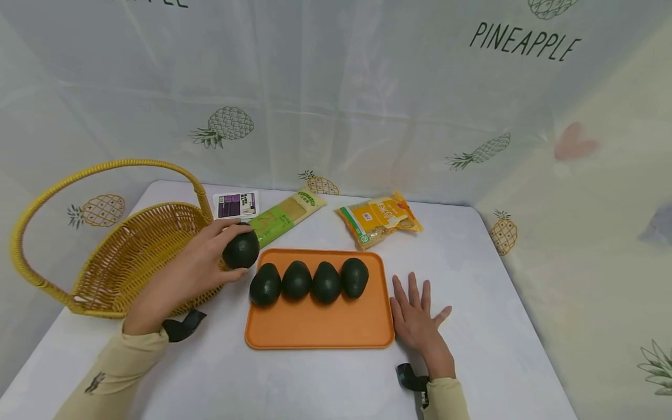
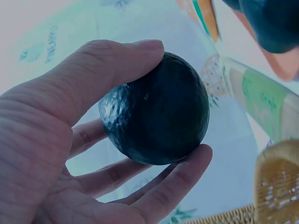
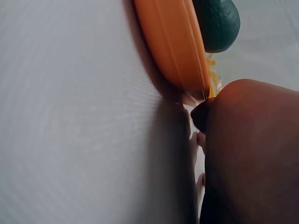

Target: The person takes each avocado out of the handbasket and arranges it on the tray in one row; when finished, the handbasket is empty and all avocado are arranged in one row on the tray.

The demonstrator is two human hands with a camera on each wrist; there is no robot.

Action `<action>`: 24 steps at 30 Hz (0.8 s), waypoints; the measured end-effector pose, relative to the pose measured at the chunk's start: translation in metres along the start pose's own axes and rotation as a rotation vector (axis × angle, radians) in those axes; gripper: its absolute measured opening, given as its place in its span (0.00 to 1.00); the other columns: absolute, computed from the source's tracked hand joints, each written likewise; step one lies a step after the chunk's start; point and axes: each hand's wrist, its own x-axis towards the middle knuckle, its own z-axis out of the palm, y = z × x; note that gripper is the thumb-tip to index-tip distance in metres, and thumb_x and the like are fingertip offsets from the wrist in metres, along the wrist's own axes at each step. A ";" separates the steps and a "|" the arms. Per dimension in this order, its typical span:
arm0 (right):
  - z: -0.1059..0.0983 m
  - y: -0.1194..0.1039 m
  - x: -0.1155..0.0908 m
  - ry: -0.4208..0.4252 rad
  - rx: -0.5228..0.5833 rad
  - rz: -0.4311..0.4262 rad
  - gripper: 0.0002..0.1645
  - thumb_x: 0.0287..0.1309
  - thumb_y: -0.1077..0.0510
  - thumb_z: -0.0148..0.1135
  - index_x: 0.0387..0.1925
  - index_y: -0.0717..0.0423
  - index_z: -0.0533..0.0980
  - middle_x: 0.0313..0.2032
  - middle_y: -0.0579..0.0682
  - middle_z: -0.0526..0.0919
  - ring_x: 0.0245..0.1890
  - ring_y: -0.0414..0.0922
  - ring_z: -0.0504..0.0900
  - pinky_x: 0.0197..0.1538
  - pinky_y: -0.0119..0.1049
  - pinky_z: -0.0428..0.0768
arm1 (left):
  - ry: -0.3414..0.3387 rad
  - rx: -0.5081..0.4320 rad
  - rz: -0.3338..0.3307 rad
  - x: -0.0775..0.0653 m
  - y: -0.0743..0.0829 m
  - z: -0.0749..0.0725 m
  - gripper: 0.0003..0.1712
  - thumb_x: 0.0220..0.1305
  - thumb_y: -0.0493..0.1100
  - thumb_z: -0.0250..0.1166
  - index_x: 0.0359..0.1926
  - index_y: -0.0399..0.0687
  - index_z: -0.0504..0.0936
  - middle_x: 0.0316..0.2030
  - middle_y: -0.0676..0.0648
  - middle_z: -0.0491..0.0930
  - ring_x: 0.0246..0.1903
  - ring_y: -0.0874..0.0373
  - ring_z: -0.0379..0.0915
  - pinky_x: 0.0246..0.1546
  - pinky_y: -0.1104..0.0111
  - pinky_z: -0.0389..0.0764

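Note:
My left hand (image 1: pixel 205 256) holds a dark green avocado (image 1: pixel 241 249) just above and left of the tray's upper-left corner, beside the basket's right end. Thumb and fingers wrap its sides in the left wrist view, where the avocado (image 2: pixel 161 112) shows a glossy, bumpy skin. On the orange tray (image 1: pixel 320 329) several more avocados (image 1: pixel 296 280) lie in a row along the upper half. My right hand (image 1: pixel 416 319) rests palm down on the white table with fingers spread, right at the tray's right edge. In the right wrist view the tray's side (image 3: pixel 175 42) rises close by that hand.
A yellow wicker basket (image 1: pixel 112 256) with a tall arched handle stands at the left. Behind the tray lie a green long packet (image 1: pixel 286 216), a yellow-orange bag (image 1: pixel 380 219) and a purple-and-white package (image 1: pixel 236 205). A pineapple-print curtain (image 1: pixel 336 116) hangs behind the table.

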 end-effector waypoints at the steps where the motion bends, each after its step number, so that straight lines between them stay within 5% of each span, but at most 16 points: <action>1: 0.001 0.001 0.000 0.005 -0.007 -0.006 0.44 0.81 0.28 0.30 0.88 0.40 0.45 0.88 0.58 0.33 0.85 0.68 0.22 0.63 0.83 0.07 | 0.004 -0.004 0.010 0.001 0.002 0.001 0.44 0.59 0.44 0.82 0.73 0.43 0.74 0.73 0.29 0.66 0.68 0.29 0.69 0.61 0.34 0.81; 16: -0.006 -0.011 -0.004 -0.010 -0.026 0.030 0.41 0.84 0.36 0.37 0.88 0.42 0.45 0.88 0.58 0.33 0.85 0.69 0.23 0.67 0.86 0.14 | -0.038 -0.009 0.240 0.035 0.050 0.041 0.40 0.56 0.39 0.83 0.69 0.40 0.77 0.70 0.29 0.71 0.66 0.29 0.73 0.60 0.40 0.85; 24: -0.007 -0.010 -0.005 -0.021 -0.034 0.021 0.39 0.85 0.39 0.36 0.88 0.40 0.42 0.88 0.56 0.29 0.85 0.67 0.21 0.65 0.86 0.12 | -0.067 0.008 0.280 0.049 0.069 0.054 0.39 0.57 0.40 0.83 0.68 0.40 0.77 0.75 0.28 0.68 0.69 0.26 0.71 0.62 0.41 0.84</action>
